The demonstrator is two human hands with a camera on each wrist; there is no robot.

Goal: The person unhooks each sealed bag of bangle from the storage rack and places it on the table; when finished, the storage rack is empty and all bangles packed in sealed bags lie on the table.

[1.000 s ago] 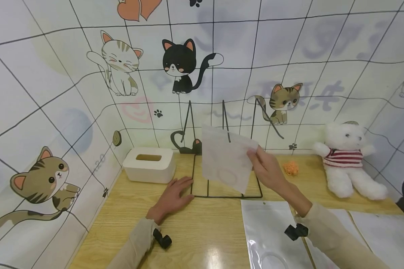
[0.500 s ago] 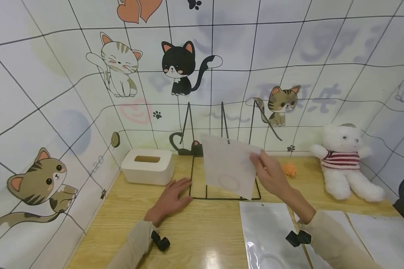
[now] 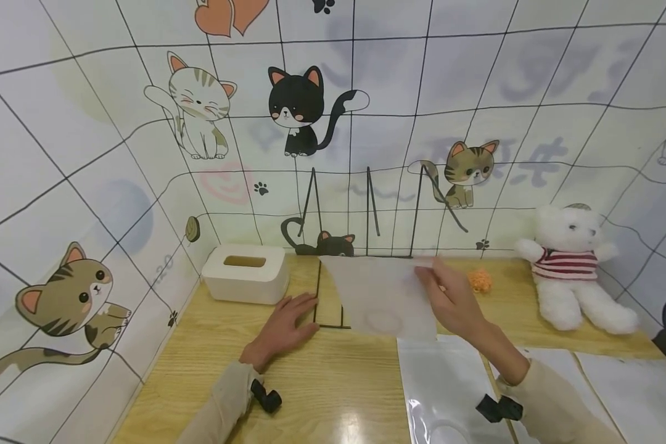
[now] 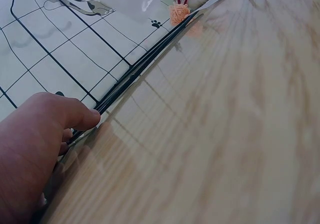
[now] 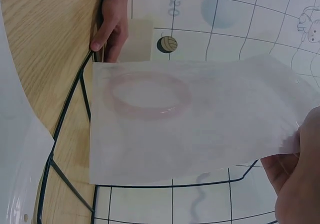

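My right hand (image 3: 455,299) pinches a thin whitish translucent pouch (image 3: 380,293) by its upper right corner, thumb in front. A pinkish ring shape shows faintly through its lower part, clearer in the right wrist view on the pouch (image 5: 142,149). The pouch hangs over a black wire rack (image 3: 330,326) with three pointed uprights and hides much of its base. Palm down on the table, my left hand (image 3: 284,327) rests at the rack's left side with fingers relaxed. In the left wrist view its thumb tip lies right at the base wire of the rack (image 4: 131,66).
A white tissue box (image 3: 246,282) stands behind my left hand. Larger silvery-white pouches (image 3: 441,376) lie along the front right of the wooden table (image 3: 311,394). At the back right are an orange fuzzy ball (image 3: 480,281) and a white teddy bear (image 3: 565,271) against the patterned wall.
My right hand has come down slightly and to the right, bringing the pouch lower and tilting its top away over the rack. My left hand stays in place.
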